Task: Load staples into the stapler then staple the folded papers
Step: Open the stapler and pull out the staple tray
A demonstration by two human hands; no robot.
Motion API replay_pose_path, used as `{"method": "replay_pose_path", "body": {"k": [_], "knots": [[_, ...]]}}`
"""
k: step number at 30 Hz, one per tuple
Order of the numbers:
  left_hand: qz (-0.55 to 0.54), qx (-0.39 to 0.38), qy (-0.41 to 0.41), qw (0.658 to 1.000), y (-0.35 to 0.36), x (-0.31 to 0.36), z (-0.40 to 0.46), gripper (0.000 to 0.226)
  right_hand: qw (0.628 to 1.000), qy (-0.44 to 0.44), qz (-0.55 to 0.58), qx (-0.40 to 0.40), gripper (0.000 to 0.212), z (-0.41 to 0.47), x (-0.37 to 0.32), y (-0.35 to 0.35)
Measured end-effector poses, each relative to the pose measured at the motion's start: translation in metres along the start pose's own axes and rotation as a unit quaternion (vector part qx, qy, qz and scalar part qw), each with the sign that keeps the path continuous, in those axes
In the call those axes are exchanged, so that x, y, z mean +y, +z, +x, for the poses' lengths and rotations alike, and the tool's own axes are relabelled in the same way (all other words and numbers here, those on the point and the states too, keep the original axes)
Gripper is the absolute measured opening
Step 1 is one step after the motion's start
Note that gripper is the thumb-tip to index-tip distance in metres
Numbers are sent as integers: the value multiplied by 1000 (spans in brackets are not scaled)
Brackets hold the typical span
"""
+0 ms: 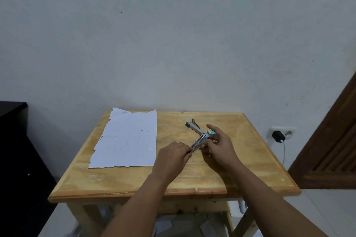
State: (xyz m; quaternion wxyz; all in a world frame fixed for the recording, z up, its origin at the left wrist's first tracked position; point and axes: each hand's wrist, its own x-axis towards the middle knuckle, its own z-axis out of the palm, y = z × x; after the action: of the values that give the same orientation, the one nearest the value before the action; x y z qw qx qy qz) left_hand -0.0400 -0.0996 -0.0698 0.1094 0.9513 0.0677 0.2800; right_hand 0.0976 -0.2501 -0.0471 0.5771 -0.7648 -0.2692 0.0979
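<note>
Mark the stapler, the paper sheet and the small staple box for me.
stapler [200, 139]: head view, on its opened metal magazine.
paper sheet [128, 138]: head view, on the sheet's middle.
staple box [211, 132]: head view, on its visible top face.

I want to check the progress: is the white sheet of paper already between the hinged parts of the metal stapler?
No, the white sheet of paper lies flat on the wooden table, apart from the opened metal stapler.

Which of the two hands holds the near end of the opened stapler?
The left hand pinches the near end of the stapler. The right hand is beside the stapler's middle with its forefinger stretched out.
</note>
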Motion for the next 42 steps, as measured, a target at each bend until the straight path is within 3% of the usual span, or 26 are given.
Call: {"method": "replay_pose_path", "body": {"k": [4, 9, 13, 16, 19, 22, 26, 30, 35, 42], "knots": [[-1, -3, 4, 1000, 0, 0, -1, 26, 1000, 3, 7, 7, 58, -6, -1, 1], [-4, -4, 2, 1000, 0, 0, -1, 27, 987, -69, -127, 71, 87, -18, 0, 10], [1, -1, 0, 1000, 1, -1, -1, 26, 975, -124, -176, 51, 61, -25, 8, 13], [0, -2, -2, 1000, 2, -2, -1, 26, 982, -102, -144, 65, 72, -24, 9, 15], [-1, -3, -3, 1000, 3, -2, -1, 25, 981, -126, -134, 60, 56, -20, 11, 13], [-4, -4, -5, 1000, 4, -4, 0, 23, 983, -106, -129, 70, 73, -17, 14, 10], [-3, 0, -2, 1000, 4, -3, 0, 24, 966, -142, -214, -15, 53, -18, 11, 15], [-3, -6, -2, 1000, 4, -3, 0, 25, 977, -121, -177, 20, 85, -16, 5, 12], [-1, -4, 3, 1000, 3, -2, 0, 26, 977, -107, -180, 39, 94, -17, 5, 6], [-3, 1, 7, 1000, 3, -2, 0, 25, 978, -91, -189, 1, 67, -12, 10, 9]]}}
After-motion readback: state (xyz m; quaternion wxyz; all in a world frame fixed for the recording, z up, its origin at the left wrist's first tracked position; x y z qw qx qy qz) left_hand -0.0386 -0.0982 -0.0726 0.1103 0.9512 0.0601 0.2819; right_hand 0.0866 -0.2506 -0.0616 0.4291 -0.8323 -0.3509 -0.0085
